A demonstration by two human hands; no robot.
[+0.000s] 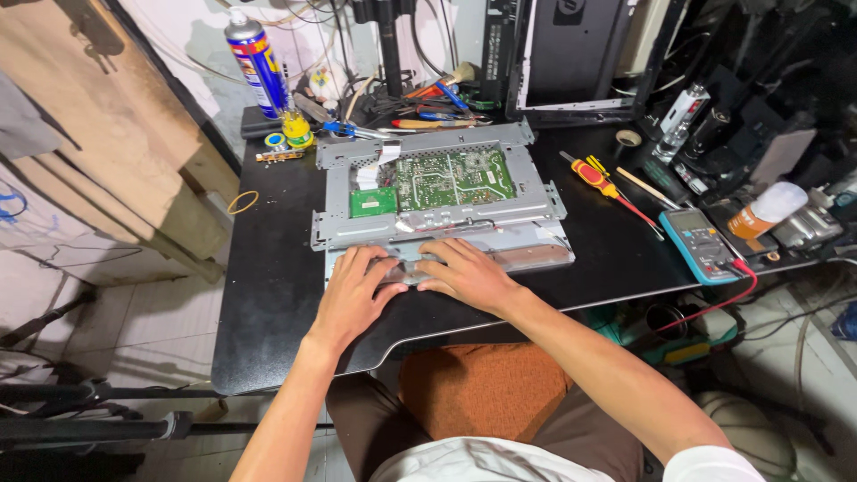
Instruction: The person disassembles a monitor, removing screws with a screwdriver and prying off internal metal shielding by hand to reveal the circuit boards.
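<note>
While hands press, grey metal chassis [437, 210], green board [451, 177]

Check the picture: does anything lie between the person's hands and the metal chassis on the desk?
Nothing visible does. The left hand and the right hand both rest flat, directly on the near edge of the metal chassis. The screwdriver and multimeter lie off to the right.

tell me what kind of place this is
Probably an electronics repair bench. Both hands, left hand and right hand, rest on an opened monitor chassis with a green circuit board exposed; a digital multimeter and a red-and-yellow screwdriver lie beside it.
</note>
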